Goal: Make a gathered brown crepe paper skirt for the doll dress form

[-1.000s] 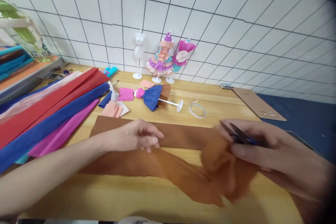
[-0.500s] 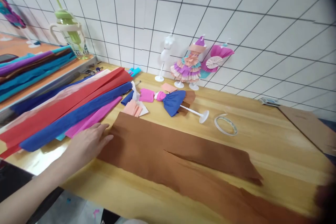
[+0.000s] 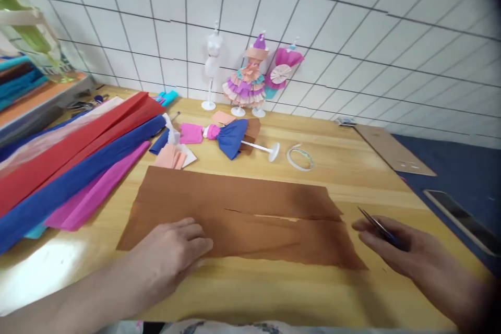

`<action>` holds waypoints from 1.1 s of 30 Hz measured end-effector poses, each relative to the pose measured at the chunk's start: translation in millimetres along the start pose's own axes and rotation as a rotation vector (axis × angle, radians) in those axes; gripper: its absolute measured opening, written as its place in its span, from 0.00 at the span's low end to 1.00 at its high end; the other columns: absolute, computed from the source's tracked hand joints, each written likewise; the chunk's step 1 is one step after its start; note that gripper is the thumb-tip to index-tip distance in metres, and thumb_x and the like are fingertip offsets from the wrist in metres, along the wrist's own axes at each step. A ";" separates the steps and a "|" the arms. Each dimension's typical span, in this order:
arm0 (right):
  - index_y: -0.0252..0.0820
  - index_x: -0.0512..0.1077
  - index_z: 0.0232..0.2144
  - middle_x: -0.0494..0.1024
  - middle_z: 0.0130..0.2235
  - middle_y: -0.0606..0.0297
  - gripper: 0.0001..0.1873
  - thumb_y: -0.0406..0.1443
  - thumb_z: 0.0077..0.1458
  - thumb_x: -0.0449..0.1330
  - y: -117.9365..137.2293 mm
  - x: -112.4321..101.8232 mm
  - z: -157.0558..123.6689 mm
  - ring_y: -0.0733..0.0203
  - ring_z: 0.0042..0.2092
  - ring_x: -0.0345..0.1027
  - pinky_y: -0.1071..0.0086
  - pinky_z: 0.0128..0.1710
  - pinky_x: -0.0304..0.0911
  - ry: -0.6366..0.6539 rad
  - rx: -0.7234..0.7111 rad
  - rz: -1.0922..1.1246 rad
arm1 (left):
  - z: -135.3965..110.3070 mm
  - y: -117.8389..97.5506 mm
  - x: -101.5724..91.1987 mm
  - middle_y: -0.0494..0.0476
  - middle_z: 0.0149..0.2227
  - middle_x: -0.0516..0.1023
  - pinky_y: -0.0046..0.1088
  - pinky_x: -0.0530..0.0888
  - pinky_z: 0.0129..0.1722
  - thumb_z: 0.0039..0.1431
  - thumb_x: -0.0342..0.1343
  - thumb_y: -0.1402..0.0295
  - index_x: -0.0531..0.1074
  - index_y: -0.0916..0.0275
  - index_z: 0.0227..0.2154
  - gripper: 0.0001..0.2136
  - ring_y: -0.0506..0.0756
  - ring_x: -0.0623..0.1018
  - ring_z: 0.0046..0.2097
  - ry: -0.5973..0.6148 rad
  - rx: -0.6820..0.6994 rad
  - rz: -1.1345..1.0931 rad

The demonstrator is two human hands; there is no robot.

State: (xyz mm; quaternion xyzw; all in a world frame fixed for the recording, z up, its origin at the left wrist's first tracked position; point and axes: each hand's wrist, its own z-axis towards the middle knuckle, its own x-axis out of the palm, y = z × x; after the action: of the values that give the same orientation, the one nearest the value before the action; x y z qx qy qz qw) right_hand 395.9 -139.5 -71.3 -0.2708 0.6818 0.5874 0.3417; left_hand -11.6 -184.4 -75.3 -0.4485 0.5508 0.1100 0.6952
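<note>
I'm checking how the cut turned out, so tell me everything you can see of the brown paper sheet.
The brown paper sheet lies flat on the wooden table, long side across the view. It looks matte, like crepe paper, with uneven edges. A lengthwise slit runs from about its middle to the right edge. The left hand rests palm down on its near left part. The right hand holds scissors just off its right edge, apart from it.
</note>
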 end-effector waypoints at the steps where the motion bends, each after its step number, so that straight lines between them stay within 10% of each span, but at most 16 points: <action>1: 0.44 0.76 0.29 0.73 0.20 0.63 0.23 0.55 0.43 0.60 -9.4 2.3 -1.4 0.56 0.22 0.65 0.66 0.20 0.58 -0.016 0.067 -0.041 | 7.7 -1.0 1.2 0.59 0.32 0.75 0.29 0.65 0.30 0.64 0.42 0.72 0.72 0.63 0.31 0.13 0.56 0.73 0.34 0.053 0.015 -0.022; 9: 0.46 0.66 0.14 0.71 0.17 0.62 0.16 0.49 0.40 0.56 -50.7 38.3 -10.0 0.53 0.23 0.65 0.63 0.24 0.57 -0.100 0.095 -0.133 | 56.9 -0.2 6.3 0.55 0.29 0.73 0.25 0.65 0.32 0.57 0.49 0.74 0.74 0.65 0.32 0.08 0.50 0.70 0.31 0.146 -0.030 -0.464; 14: 0.44 0.68 0.17 0.68 0.19 0.66 0.17 0.50 0.44 0.59 -30.9 14.8 -16.4 0.59 0.24 0.63 0.68 0.23 0.59 -0.024 0.007 0.037 | 63.6 9.2 27.8 0.51 0.27 0.71 0.26 0.68 0.31 0.49 0.59 0.67 0.72 0.66 0.31 0.08 0.49 0.69 0.28 0.142 -0.435 -0.961; 19: 0.46 0.74 0.32 0.77 0.34 0.61 0.17 0.50 0.44 0.64 23.6 4.2 -24.9 0.54 0.36 0.71 0.66 0.34 0.68 0.127 0.008 0.430 | 64.2 3.6 30.4 0.59 0.34 0.75 0.32 0.73 0.35 0.44 0.64 0.51 0.72 0.69 0.33 0.24 0.53 0.76 0.32 0.117 -0.517 -1.363; 22: 0.45 0.72 0.28 0.76 0.34 0.61 0.13 0.47 0.46 0.64 77.7 33.8 -33.9 0.53 0.37 0.70 0.66 0.34 0.68 0.149 -0.254 0.481 | 61.2 -5.4 17.1 0.64 0.37 0.77 0.33 0.73 0.40 0.45 0.59 0.42 0.73 0.69 0.34 0.30 0.57 0.78 0.37 0.150 -0.527 -1.690; 26: 0.44 0.69 0.33 0.74 0.32 0.66 0.04 0.34 0.55 0.54 137.5 93.2 -43.2 0.60 0.35 0.68 0.68 0.35 0.66 0.527 -0.472 0.506 | 47.0 -7.6 2.1 0.64 0.39 0.78 0.32 0.72 0.40 0.52 0.48 0.40 0.74 0.68 0.38 0.32 0.57 0.78 0.38 0.103 -0.528 -1.818; 33: 0.42 0.70 0.39 0.72 0.40 0.61 0.09 0.32 0.53 0.58 149.2 146.4 -46.2 0.59 0.41 0.68 0.67 0.42 0.64 0.436 -0.754 0.581 | 19.0 -1.4 10.9 0.57 0.34 0.79 0.24 0.70 0.41 0.48 0.65 0.68 0.77 0.67 0.35 0.11 0.52 0.77 0.37 -0.049 -0.562 -1.749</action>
State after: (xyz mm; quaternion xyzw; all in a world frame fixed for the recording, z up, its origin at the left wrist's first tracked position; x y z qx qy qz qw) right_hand 183.4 -155.9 -90.7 -0.2910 0.5254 0.7924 -0.1064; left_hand 6.0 -174.8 -84.2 -0.8555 -0.0466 -0.3157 0.4079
